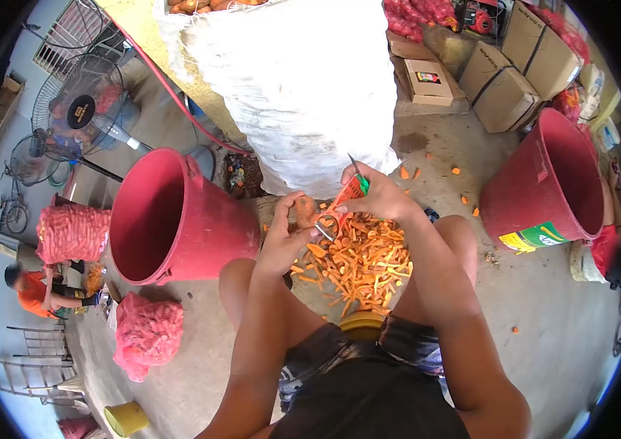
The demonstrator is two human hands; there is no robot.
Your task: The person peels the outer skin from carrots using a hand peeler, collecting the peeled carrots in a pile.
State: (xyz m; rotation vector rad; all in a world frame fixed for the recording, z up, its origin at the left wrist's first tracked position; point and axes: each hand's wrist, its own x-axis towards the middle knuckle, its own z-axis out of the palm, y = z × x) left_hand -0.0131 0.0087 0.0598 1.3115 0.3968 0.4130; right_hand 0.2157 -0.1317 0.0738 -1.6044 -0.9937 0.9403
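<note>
My left hand (281,235) is closed around a carrot (305,211), its blunt brownish-orange end turned up between thumb and fingers. In my right hand (384,196) is an orange-handled peeler (331,217), its curved metal head close to my left thumb. A small knife (359,177) with a dark blade and green handle also sticks up from the right hand's grip. Below both hands, between my knees, a pile of orange peelings and pieces (362,263) covers the floor. How far the peeler touches the carrot cannot be made out.
A tall white sack (303,88) with carrots on top stands ahead. Red bins flank me, one left (215,227) and one right (504,192). Further left are a fan (80,110), pink mesh sacks (148,329) and a seated person (36,293). Cartons (501,88) stand back right.
</note>
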